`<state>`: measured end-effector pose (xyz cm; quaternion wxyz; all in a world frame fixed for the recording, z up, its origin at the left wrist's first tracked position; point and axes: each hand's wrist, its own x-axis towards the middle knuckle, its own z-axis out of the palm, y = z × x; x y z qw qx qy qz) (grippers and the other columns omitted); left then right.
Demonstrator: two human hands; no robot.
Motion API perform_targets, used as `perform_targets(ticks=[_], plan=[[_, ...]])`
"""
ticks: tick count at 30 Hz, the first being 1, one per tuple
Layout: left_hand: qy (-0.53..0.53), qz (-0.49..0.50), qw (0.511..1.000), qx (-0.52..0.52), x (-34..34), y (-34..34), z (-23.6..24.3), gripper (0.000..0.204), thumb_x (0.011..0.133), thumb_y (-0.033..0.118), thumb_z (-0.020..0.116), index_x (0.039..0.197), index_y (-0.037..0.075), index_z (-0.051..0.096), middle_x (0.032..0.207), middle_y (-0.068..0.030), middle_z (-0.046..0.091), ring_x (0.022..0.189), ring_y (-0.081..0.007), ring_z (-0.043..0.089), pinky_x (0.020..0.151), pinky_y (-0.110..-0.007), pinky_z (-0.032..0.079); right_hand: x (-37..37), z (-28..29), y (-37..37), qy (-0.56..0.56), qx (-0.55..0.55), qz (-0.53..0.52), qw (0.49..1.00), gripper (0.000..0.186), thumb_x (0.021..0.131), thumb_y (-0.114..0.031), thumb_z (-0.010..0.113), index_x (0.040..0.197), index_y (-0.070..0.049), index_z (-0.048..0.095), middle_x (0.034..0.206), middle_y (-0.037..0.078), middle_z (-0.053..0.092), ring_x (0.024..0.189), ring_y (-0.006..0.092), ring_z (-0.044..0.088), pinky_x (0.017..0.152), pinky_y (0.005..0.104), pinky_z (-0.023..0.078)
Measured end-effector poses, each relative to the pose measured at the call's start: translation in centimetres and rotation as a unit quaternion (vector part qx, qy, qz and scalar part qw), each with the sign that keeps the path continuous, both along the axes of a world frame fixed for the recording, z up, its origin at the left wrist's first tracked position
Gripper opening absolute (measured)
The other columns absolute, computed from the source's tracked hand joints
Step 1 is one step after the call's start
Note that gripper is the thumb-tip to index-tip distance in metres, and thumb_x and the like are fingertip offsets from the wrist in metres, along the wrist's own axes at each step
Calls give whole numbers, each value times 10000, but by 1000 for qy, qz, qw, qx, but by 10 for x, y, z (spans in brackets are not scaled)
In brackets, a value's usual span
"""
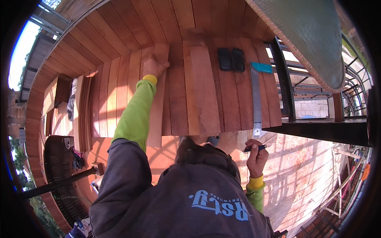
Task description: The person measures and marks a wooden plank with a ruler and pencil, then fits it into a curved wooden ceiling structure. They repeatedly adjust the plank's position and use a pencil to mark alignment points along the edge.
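Note:
My left hand (156, 68) grips the far part of a loose wooden plank (156, 119), with its thumb along the plank's right edge. The plank lies lengthwise over the reddish board surface, and its near end sticks out past the front edge. Low on the right, my right hand (257, 159) holds a dark pen-like marker (254, 148) between thumb and fingers, apart from the boards. Another loose plank (204, 91) rests to the right of the first. Farther right lies a try square (256, 95) with a teal handle and a metal blade.
Two black, pouch-like objects (231, 60) lie between the loose plank and the square. Stacked boards (81, 113) stand at left near a wooden box (56, 92). A black metal frame (283, 79) borders the right side, under a woven panel (305, 35). A curved bench (59, 170) sits lower left.

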<state>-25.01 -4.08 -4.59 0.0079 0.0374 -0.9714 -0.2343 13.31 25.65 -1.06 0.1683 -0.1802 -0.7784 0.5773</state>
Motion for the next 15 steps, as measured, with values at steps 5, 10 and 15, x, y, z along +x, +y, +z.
perform_targets(ticks=[5,10,15], plan=[[44,-8,987,-154,33,-4,-12,699,694,448,756,1198,7,556,1168,-210,560,1146,-352,512,877,-442,500,-18,0,-3,-15,4,45,999,214,959,-51,436,1014,52,615,897,113,656,727,146,637,675,264,505],[90,-50,991,90,110,33,-2,619,780,492,704,1122,-7,572,1112,-215,573,958,-350,583,756,-440,512,-22,-7,-9,3,-28,20,999,305,905,31,399,1153,43,577,860,91,641,652,106,595,621,226,484],[14,-146,983,109,242,100,50,1035,677,656,715,1346,-43,348,1088,-231,548,854,-336,645,691,-412,546,-29,-12,-3,-31,-7,34,999,354,847,55,402,1149,35,586,849,74,644,619,90,560,600,222,474]])
